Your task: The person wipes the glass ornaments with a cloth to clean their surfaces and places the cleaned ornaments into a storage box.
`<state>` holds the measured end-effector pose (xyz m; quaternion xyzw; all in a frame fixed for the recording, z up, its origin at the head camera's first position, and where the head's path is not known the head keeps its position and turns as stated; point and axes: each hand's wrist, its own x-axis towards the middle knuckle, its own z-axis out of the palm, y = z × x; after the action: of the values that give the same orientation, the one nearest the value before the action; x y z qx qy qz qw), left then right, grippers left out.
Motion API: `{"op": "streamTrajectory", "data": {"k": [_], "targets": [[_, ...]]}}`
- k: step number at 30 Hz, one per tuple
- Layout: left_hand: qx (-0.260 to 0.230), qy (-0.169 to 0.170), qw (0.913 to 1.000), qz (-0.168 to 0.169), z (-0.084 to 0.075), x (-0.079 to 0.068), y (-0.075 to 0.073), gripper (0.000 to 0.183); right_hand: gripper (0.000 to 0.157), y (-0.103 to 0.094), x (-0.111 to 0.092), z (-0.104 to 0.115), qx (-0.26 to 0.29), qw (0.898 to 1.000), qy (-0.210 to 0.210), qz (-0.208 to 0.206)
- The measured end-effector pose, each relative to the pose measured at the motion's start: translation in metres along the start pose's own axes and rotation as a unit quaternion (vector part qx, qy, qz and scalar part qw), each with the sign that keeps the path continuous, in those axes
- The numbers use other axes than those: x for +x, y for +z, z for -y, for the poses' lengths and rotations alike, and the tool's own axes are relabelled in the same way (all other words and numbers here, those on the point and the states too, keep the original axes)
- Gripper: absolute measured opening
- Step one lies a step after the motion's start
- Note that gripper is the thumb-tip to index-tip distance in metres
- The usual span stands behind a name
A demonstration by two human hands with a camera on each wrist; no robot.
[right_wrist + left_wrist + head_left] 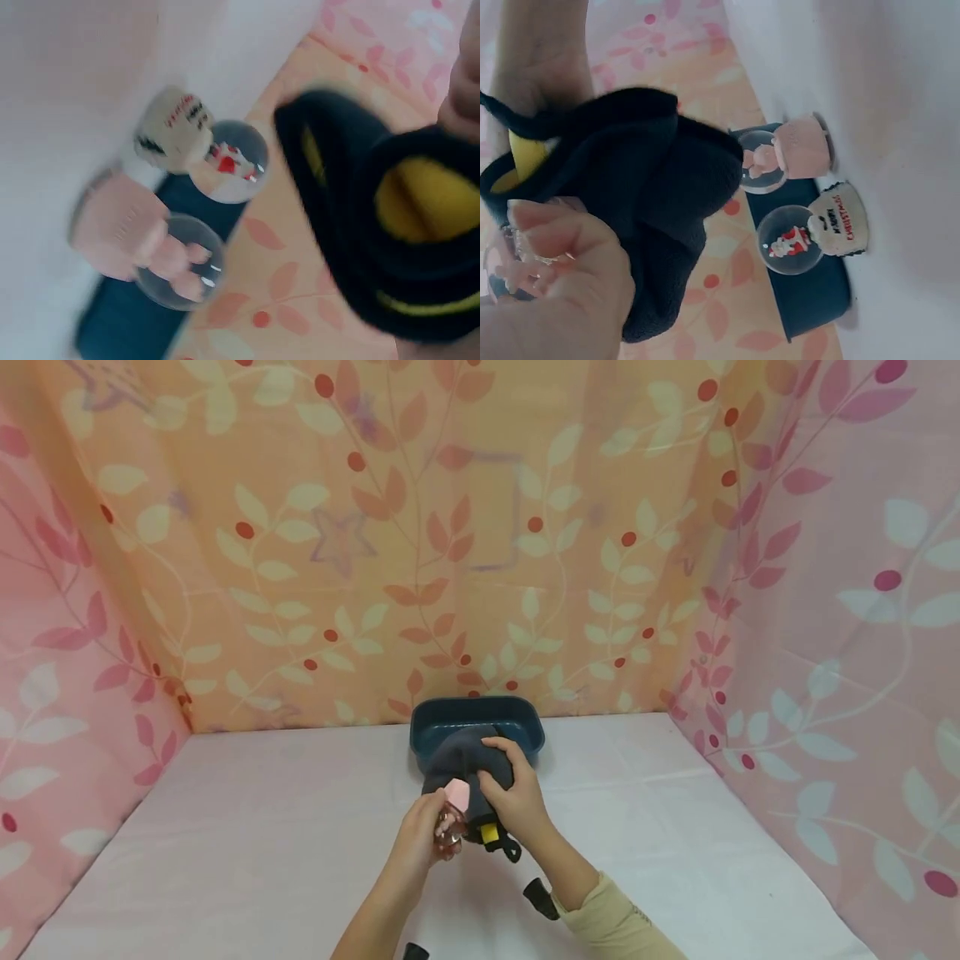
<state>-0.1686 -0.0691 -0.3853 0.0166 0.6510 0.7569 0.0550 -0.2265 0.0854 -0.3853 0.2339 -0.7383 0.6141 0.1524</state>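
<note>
My right hand (517,789) grips a soft dark cloth pouch (660,180) with a black loop at its near end. A yellow lining (431,199) shows inside its mouth. Beside the pouch, my left hand (420,827) holds a small pink-and-clear snow globe (450,827), partly covered by the fingers. Two more snow globes appear beyond the pouch in the wrist views: one on a pink base (804,148) with a pink figure, and one on a cream base (841,221) with a red-and-white figure. Both are hidden behind the pouch in the head view.
A dark blue rectangular tray (423,722) stands at the back of the white table (285,827), against the orange leaf-patterned curtain (420,527). Pink patterned cloth hangs at both sides. A black piece (542,898) shows by my right wrist.
</note>
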Motion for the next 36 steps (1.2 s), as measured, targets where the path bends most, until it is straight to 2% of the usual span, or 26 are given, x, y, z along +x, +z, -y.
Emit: {"op": "streamTrajectory", "data": {"k": [4, 7, 9, 13, 19, 23, 26, 28, 31, 36], "targets": [[-0.047, -0.008, 0.9988, 0.007, -0.002, 0.000, -0.001, 0.043, 0.041, -0.007, 0.000, -0.004, 0.030, 0.995, 0.091, 0.002], [-0.071, 0.001, 0.9974, 0.011, -0.003, 0.000, -0.004, 0.038, 0.042, -0.010, -0.003, -0.004, 0.046, 0.991, 0.122, -0.009], [-0.079, 0.007, 0.9968, 0.014, -0.003, 0.000, -0.005, 0.040, 0.042, -0.012, -0.005, -0.002, 0.057, 0.991, 0.121, -0.021], [-0.099, 0.015, 0.9949, 0.014, -0.003, 0.000, -0.007, 0.053, 0.042, -0.013, -0.010, 0.006, 0.074, 0.992, 0.094, -0.050], [-0.117, 0.018, 0.9930, -0.002, -0.006, 0.001, -0.008, 0.041, 0.041, -0.003, -0.020, 0.017, 0.043, 0.995, -0.010, -0.084], [-0.120, 0.014, 0.9926, -0.012, -0.007, 0.001, -0.007, 0.038, 0.046, 0.006, -0.025, 0.018, 0.001, 0.993, -0.102, -0.060], [-0.125, 0.010, 0.9920, -0.016, -0.007, 0.001, -0.005, 0.034, 0.051, 0.011, -0.026, 0.018, -0.042, 0.988, -0.149, -0.023], [-0.116, 0.012, 0.9931, -0.016, -0.007, 0.001, -0.004, 0.034, 0.052, 0.013, -0.025, 0.018, -0.067, 0.985, -0.158, 0.000], [-0.089, 0.016, 0.9957, -0.020, -0.006, 0.001, -0.004, 0.038, 0.054, 0.017, -0.023, 0.019, -0.086, 0.986, -0.143, 0.023], [-0.046, 0.016, 0.9984, -0.027, -0.004, 0.000, -0.003, 0.035, 0.052, 0.020, -0.021, 0.020, -0.085, 0.990, -0.109, 0.006]]}}
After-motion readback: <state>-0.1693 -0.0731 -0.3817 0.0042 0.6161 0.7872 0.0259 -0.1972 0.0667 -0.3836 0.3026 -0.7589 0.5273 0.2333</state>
